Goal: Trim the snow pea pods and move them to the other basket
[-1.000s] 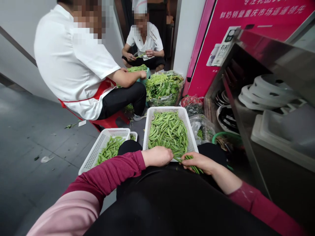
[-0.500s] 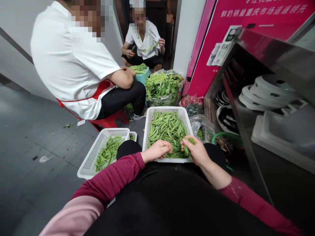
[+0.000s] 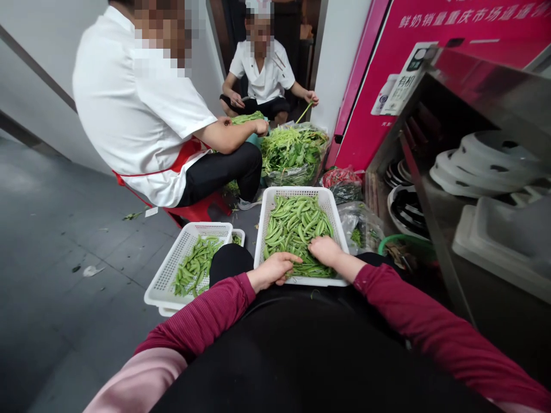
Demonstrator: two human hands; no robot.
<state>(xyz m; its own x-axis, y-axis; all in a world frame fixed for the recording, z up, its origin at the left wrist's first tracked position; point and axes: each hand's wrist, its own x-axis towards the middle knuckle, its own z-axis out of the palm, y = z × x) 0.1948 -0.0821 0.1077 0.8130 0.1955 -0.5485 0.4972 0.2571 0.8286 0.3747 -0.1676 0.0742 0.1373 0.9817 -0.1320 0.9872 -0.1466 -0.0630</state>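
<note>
A white perforated basket (image 3: pixel 259 235) full of green pea pods (image 3: pixel 297 221) stands right in front of my lap. My left hand (image 3: pixel 275 268) is over its near left corner, index finger stretched out and the thumb apart below; nothing shows in it. Lower in the pods, near the basket's front, my right hand (image 3: pixel 326 250) has its fingers curled down among them. Its fingertips are hidden, so what it grips cannot be made out. On my left, a second white basket (image 3: pixel 161 287) contains a smaller heap of pods (image 3: pixel 198 265).
A co-worker in white (image 3: pixel 142 109) sits on a red stool (image 3: pixel 200 213); another person (image 3: pixel 262 71) squats behind, holding a green stalk. A bag of leafy greens (image 3: pixel 295 152) stands beyond my basket. To the right are a green-rimmed bin (image 3: pixel 407 238) and metal shelving (image 3: pixel 434 252).
My right hand has moved down and left into the pods; the pods seen in it before no longer show. My left index finger has straightened. The squatting person's arm has stretched sideways.
</note>
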